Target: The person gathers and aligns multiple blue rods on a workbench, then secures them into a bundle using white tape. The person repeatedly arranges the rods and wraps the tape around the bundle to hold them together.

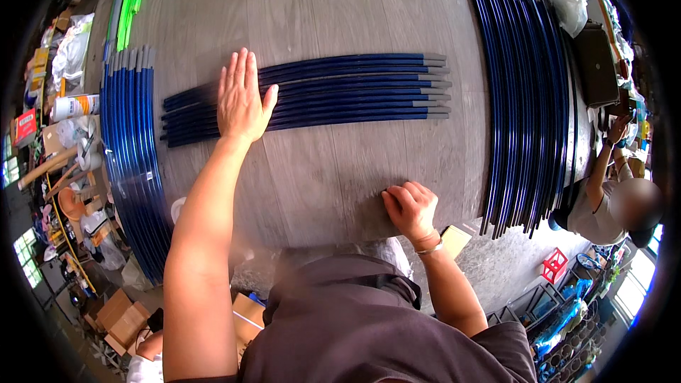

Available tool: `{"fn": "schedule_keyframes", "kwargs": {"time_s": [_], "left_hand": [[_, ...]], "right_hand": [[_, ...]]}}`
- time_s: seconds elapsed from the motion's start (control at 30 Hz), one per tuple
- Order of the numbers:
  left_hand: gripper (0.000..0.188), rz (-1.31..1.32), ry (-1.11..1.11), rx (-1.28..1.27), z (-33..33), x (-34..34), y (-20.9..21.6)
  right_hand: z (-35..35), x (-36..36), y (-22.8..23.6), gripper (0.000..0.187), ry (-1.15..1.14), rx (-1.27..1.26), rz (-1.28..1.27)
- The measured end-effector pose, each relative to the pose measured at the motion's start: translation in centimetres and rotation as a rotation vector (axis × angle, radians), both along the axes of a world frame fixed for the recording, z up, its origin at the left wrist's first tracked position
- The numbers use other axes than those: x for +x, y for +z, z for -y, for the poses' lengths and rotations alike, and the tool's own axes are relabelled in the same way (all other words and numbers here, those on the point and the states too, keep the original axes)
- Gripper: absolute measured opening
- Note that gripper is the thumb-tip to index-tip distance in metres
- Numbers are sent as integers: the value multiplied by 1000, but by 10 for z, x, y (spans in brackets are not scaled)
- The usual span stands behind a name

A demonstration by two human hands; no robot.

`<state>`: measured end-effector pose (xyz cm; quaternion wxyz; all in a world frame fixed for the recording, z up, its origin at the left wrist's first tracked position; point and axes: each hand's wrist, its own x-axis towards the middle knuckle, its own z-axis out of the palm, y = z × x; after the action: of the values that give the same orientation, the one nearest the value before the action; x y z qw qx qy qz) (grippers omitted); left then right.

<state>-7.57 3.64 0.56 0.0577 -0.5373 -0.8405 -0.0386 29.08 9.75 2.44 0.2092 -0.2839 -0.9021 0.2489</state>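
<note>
Left hand lies flat, fingers spread, palm pressing the left part of the middle bundle of blue rods on the grey table. Right hand is curled, gripping nothing, fingertips on the table nearer than that bundle. Further blue rod stacks lie left and right of it.

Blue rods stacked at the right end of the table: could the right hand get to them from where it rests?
Probably yes: the right hand rests on bare table, nothing between it and the right stack of blue rods.
</note>
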Motion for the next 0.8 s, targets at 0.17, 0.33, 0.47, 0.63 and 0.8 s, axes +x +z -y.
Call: {"fn": "schedule_keyframes", "kwargs": {"time_s": [0.17, 0.33, 0.47, 0.63, 0.8], "left_hand": [[71, 10, 9, -15, -10, -8, 2], [70, 9, 12, -12, -17, -13, 1], [69, 17, 2, 6, -20, -16, 1], [69, 14, 4, 23, -18, -15, 1], [71, 12, 16, 10, -9, -7, -1]], "right_hand": [[0, 1, -1, 17, 12, -3, 7], [-1, -1, 1, 18, 14, 3, -1], [-1, -1, 2, 19, 10, -25, -18], [-2, -1, 3, 17, 15, -28, 12], [-2, 0, 3, 18, 22, -46, -4]]}}
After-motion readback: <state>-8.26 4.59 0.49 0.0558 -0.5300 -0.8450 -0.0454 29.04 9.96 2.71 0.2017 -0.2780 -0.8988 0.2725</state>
